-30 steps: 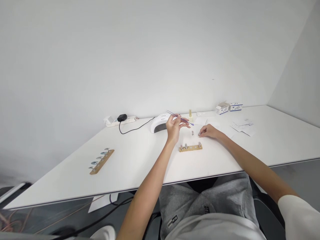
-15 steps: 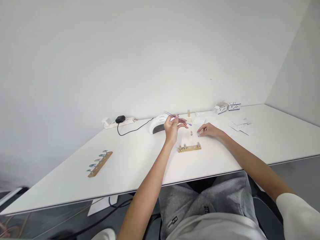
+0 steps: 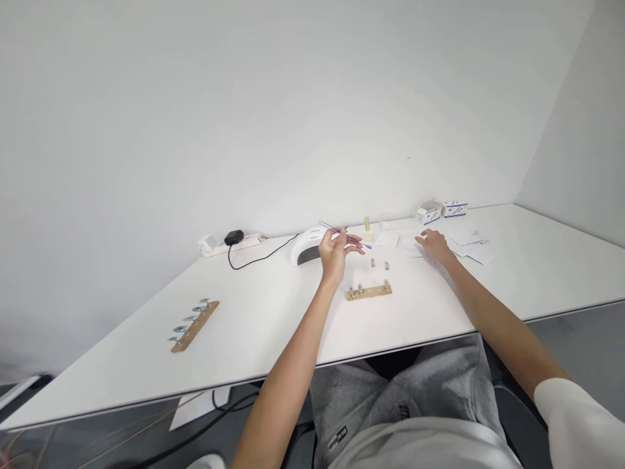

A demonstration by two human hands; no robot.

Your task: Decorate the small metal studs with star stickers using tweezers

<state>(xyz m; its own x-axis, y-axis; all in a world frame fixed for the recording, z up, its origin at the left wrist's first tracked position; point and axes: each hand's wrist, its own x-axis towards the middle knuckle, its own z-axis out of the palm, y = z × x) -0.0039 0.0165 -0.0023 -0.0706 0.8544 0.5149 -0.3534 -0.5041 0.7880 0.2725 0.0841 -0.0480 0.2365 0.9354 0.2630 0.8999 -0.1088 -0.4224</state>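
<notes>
Slim purple tweezers [image 3: 367, 246] with a rounded end sit between the fingers of my left hand [image 3: 334, 253], raised above the table. My right hand [image 3: 434, 245] is over thin printed sheets [image 3: 414, 243], fingers apart and nothing visible in them; whether it touches the paper I cannot tell. Between the hands, two small clear nail-tip stands, a left one [image 3: 373, 262] and a right one [image 3: 387, 266], stand on the table. Nearer to me lies a wooden strip [image 3: 370, 293] bearing a few more small stands.
A white nail lamp [image 3: 306, 246] is behind my left hand, with a yellowish bottle [image 3: 368, 228] to its right. Small boxes [image 3: 430, 212] and loose papers [image 3: 476, 251] lie right. Another wooden strip [image 3: 198, 326] with nail tips and a power strip [image 3: 251, 241] are left.
My right hand has left the small right-hand stand and moved right and back to the printed sheets. My left hand stays nearly in place with the tweezers.
</notes>
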